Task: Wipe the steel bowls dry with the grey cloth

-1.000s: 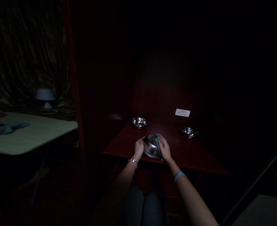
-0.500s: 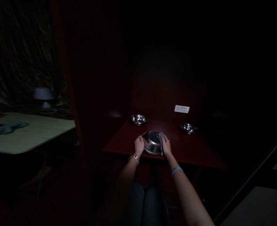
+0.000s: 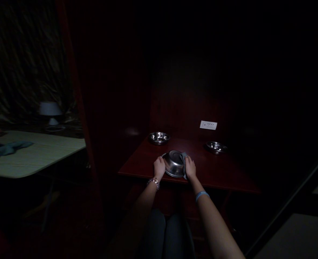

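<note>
A steel bowl (image 3: 173, 164) lies upside down and tilted near the front edge of a dark red table (image 3: 218, 174). My left hand (image 3: 159, 167) grips the bowl's left rim, fingers closed round it. My right hand (image 3: 190, 168) presses a grey cloth (image 3: 183, 158) against the bowl's right side, fingers curled over the cloth. Both wrists wear bands.
Two more steel bowls stand upright at the back of the table, one at the left (image 3: 159, 137) and one at the right (image 3: 216, 146). A white socket plate (image 3: 208, 125) sits on the rear panel. A pale table (image 3: 35, 154) with a blue cloth (image 3: 5, 149) stands to the left.
My right hand with the cloth has slid from the bowl's top down to its right side. The bowl's underside now shows more.
</note>
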Tool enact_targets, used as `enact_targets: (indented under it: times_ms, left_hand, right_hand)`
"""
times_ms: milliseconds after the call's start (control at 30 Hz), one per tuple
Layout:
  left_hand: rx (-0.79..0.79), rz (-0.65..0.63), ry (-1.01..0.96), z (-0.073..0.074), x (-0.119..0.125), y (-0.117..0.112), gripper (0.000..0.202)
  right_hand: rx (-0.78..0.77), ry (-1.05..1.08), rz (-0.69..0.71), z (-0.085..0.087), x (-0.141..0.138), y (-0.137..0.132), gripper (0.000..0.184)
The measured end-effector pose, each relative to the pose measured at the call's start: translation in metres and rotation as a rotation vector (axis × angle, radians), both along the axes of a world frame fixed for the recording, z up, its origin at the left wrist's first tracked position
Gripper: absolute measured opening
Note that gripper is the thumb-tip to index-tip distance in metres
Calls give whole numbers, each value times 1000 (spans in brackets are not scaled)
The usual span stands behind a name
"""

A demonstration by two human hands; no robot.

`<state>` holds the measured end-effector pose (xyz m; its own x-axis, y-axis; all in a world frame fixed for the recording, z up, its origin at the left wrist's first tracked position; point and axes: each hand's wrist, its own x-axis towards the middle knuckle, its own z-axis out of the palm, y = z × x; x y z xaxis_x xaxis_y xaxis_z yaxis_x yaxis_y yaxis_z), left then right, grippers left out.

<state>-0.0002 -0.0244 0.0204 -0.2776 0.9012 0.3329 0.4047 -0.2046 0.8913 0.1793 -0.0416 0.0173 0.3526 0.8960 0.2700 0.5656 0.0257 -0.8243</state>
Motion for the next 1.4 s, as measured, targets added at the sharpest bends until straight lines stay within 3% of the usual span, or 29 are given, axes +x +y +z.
enact_targets:
  times_ms: [300,600,1400]
  left_hand:
    - [10,-48,-30,4,-1,-7,32]
    - [32,-87,-77,5,-2,-8,32]
    - [49,-105,-73,5,-2,-10,28]
  right_hand:
    - [145,127,14,-3,-1,-4,47]
    - [181,139,27,7,-6,-12,44]
    - [147,133,-17,-1,-2,-4,47]
